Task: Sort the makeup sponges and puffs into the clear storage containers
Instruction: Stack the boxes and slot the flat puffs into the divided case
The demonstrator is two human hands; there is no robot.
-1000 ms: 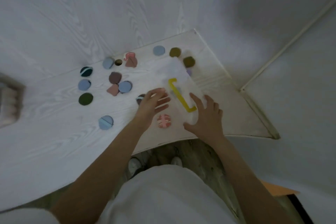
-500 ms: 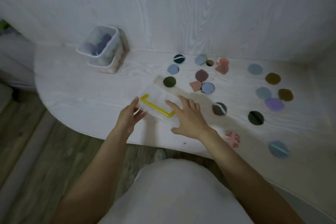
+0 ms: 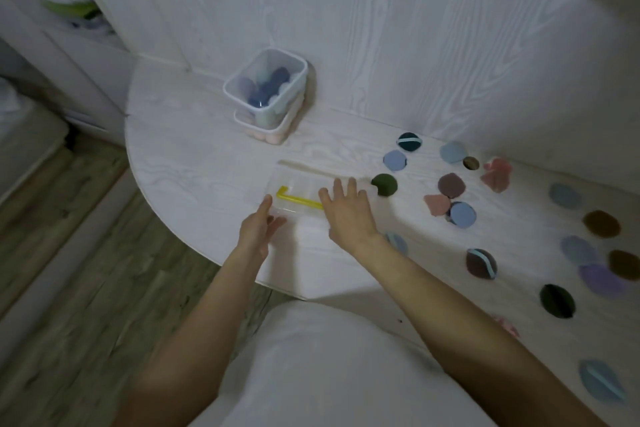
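Clear lid point(image 3: 304, 189) with yellow clip lying near table point(image 3: 194, 163) front edge. Left hand point(image 3: 258, 229) touching its near corner, right hand point(image 3: 346, 210) pressing on it, fingers straight, spread. Puffs point(image 3: 450, 185) scattering toward right edge; stacked containers point(image 3: 268, 94) sitting at back edge.

Dim, cool, even light is seen throughout. Soft shadows are cast beside the stacked containers point(image 3: 268, 94). Edges are bent by wide-angle distortion; motion blur is visible.

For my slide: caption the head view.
Both hands steady a clear flat case beside scattered puffs.
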